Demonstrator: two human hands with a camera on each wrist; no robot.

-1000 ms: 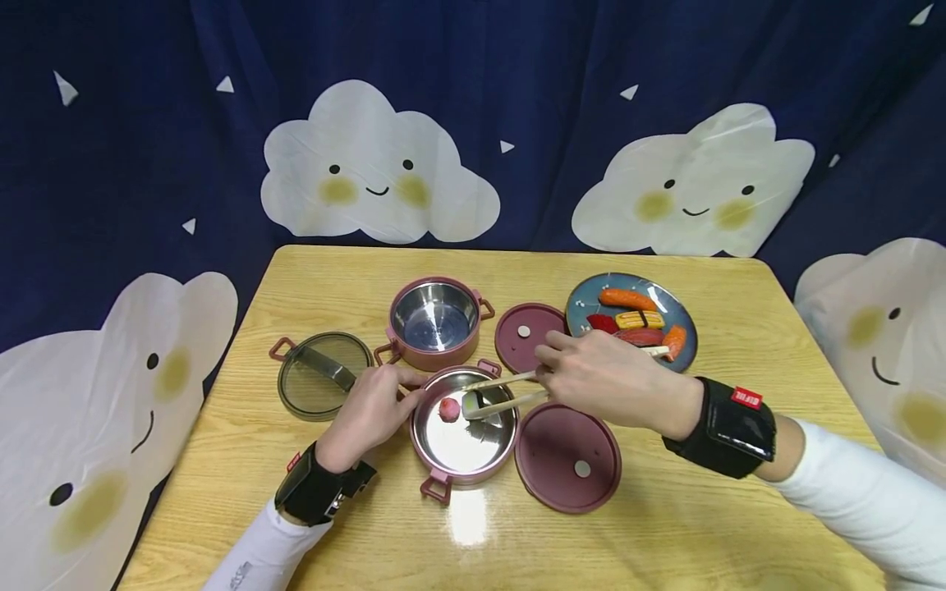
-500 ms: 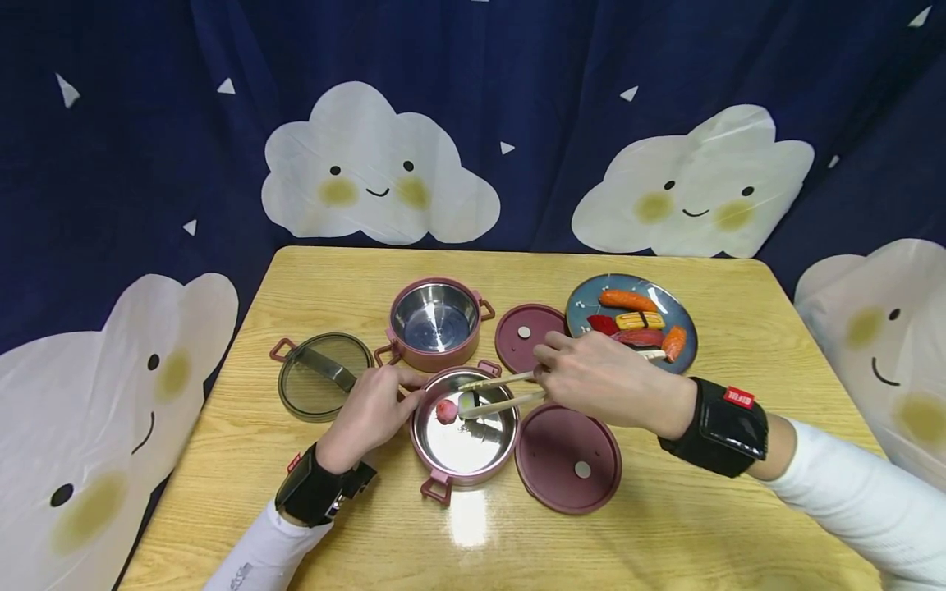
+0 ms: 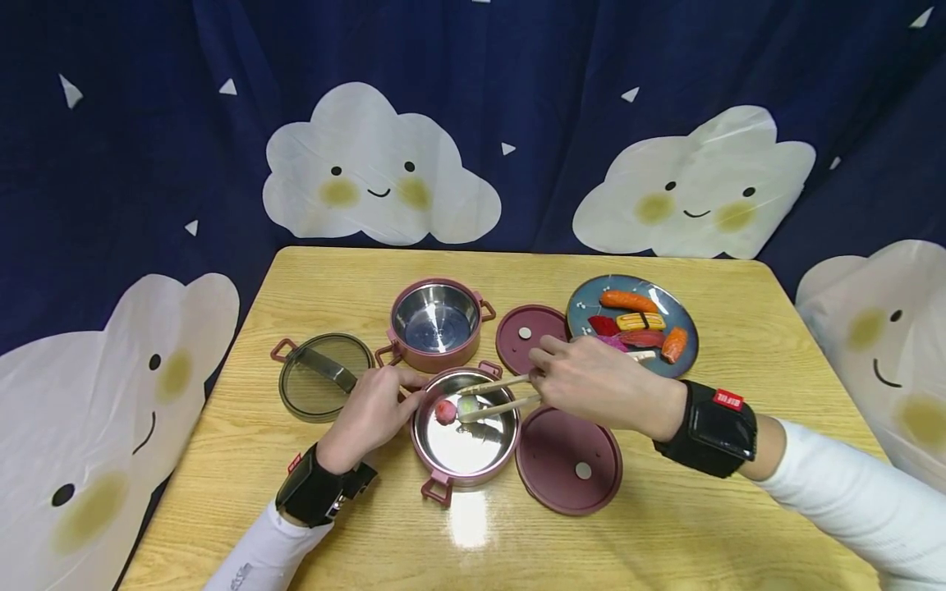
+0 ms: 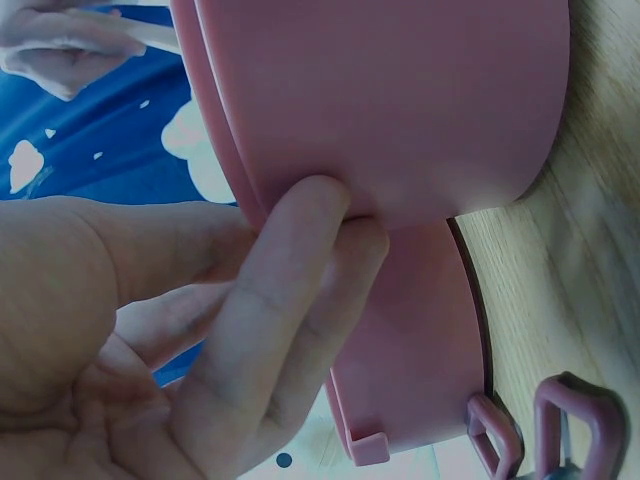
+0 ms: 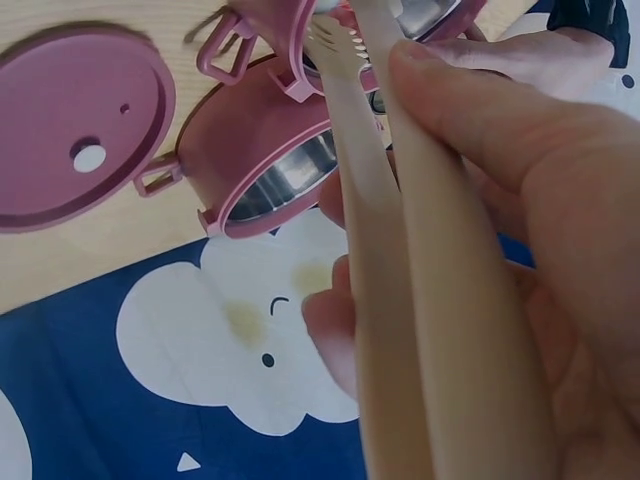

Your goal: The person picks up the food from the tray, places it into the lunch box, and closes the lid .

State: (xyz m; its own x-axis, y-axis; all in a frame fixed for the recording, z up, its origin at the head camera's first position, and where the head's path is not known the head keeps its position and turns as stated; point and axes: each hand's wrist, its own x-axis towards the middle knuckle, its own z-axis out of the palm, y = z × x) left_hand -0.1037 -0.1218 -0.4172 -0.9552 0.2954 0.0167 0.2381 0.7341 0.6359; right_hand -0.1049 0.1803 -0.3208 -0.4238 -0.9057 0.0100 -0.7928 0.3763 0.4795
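Note:
My right hand grips pale tongs with notched tips, which reach down into the front pink pot. Between the tips sits a small toy sushi roll, white and green. Close to its left lies a pink-red ball on the shiny pot floor. My left hand holds the pot's left side; in the left wrist view its fingers press the outer wall and the thumb lies at the rim. Whether the thumb reaches inside is hidden.
Behind stands a second pink pot. A glass lid lies left; two maroon lids lie right. A blue plate at the back right bears several toy sushi pieces. A cloud-print curtain hangs behind the table.
The tongs and right hand have shifted slightly left, and the sushi roll has moved left with the tips, closer to the ball. The ball has shifted slightly left. The left hand stays put.

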